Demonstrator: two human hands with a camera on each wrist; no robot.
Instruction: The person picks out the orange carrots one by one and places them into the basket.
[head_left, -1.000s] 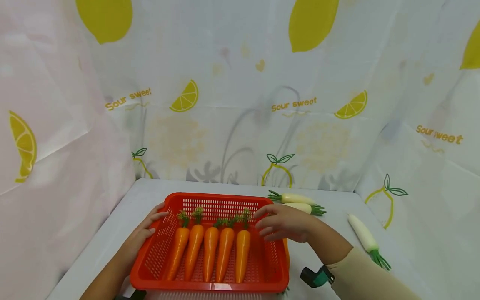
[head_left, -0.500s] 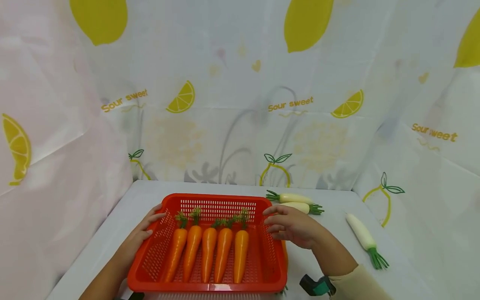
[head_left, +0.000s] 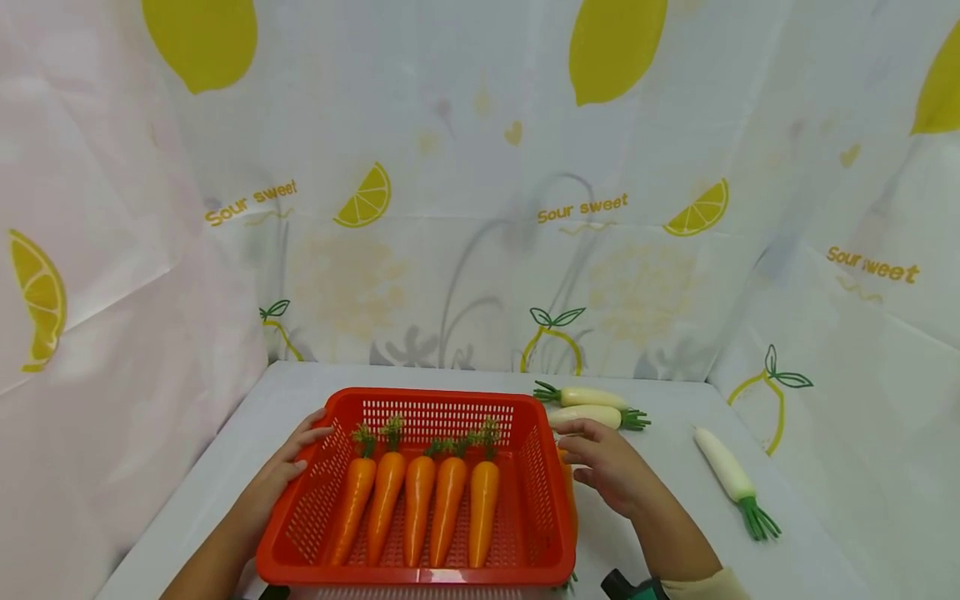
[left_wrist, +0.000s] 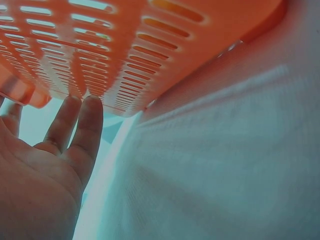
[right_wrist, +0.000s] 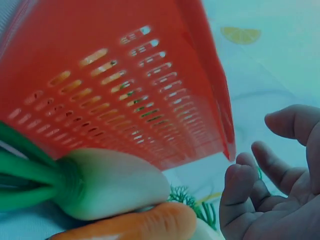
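Note:
A red slotted basket (head_left: 420, 575) holds several orange carrots (head_left: 448, 500) laid side by side, green tops pointing away. My left hand (head_left: 303, 450) rests on the basket's left rim; in the left wrist view its straight fingers (left_wrist: 87, 120) touch the outside of the basket wall (left_wrist: 125, 50). My right hand (head_left: 581, 450) hovers just right of the basket, fingers loosely curled and holding nothing. Below it another carrot (head_left: 568, 496) lies against the basket's right wall. The right wrist view shows this carrot (right_wrist: 135, 227), a white radish (right_wrist: 110, 185), the basket wall (right_wrist: 125, 90) and my curled fingers (right_wrist: 240, 190).
Two white radishes (head_left: 585, 397) (head_left: 596, 414) lie behind the right hand, a third (head_left: 723, 471) farther right. The grey table (head_left: 187, 492) is enclosed by lemon-print curtains (head_left: 480, 250) on three sides. A wrist camera (head_left: 630, 583) shows at the bottom.
My right hand has drawn back from over the basket's right rim to the table side right of it. The left hand and the basket stay put.

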